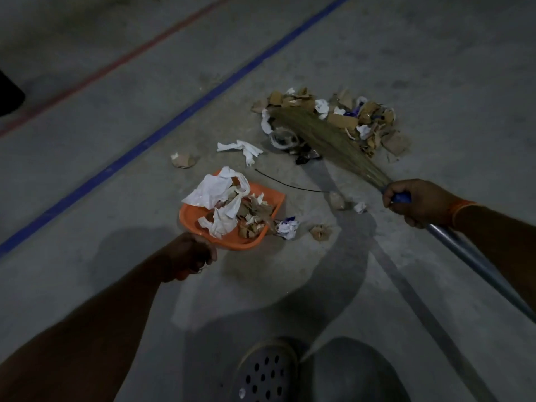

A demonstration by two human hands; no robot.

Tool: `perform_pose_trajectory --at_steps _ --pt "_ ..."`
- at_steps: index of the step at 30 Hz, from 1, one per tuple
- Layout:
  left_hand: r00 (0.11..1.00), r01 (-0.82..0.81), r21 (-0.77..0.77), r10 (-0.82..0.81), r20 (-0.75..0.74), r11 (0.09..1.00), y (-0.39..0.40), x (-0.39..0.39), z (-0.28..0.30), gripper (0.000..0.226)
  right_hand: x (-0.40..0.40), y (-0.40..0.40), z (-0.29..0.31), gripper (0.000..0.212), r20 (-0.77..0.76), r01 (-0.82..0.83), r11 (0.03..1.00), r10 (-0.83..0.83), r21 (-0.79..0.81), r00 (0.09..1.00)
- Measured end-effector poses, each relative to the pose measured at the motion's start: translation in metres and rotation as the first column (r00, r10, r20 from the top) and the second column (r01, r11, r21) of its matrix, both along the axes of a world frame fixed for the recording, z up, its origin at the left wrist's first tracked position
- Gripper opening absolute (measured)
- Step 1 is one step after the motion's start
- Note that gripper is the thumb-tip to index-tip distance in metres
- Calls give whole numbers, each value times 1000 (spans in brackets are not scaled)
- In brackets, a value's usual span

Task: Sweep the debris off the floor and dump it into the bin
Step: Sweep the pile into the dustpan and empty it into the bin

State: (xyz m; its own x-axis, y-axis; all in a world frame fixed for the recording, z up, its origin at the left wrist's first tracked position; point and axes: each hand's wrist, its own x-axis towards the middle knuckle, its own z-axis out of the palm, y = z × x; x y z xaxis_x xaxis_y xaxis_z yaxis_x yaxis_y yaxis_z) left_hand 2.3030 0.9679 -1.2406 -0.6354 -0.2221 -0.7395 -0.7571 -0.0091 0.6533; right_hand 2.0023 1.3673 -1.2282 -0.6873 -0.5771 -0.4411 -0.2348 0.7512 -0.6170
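An orange dustpan (191, 217) sits low over the grey floor, heaped with white plastic and brown cardboard scraps. My left hand (193, 256) grips its handle at the near edge. My right hand (417, 201) grips the broom (327, 137) where its blue collar meets the metal pole. The straw head lies across a debris pile (348, 118) of torn cardboard, tissue and plastic, up and right of the dustpan. Loose scraps lie between them: a white tissue (240, 149), a brown crumple (182, 160), a thin black wire (290, 185) and small bits by the pan's right lip.
A blue floor line (174, 120) and a red floor line (116, 63) run diagonally across the concrete at upper left. A dark object (8, 97) shows at the left edge. My perforated shoe (266, 372) is at the bottom centre.
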Motion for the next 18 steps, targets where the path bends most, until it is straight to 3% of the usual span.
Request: perform_pose_trajectory --at_steps 9,18 --pt "1000 24 16 -25 11 1000 -5 -9 -8 22 6 10 9 23 -38 -173 973 180 156 983" --pt "999 7 0 -7 39 1000 -14 -14 -20 18 32 32 31 23 7 -212 972 213 97 977"
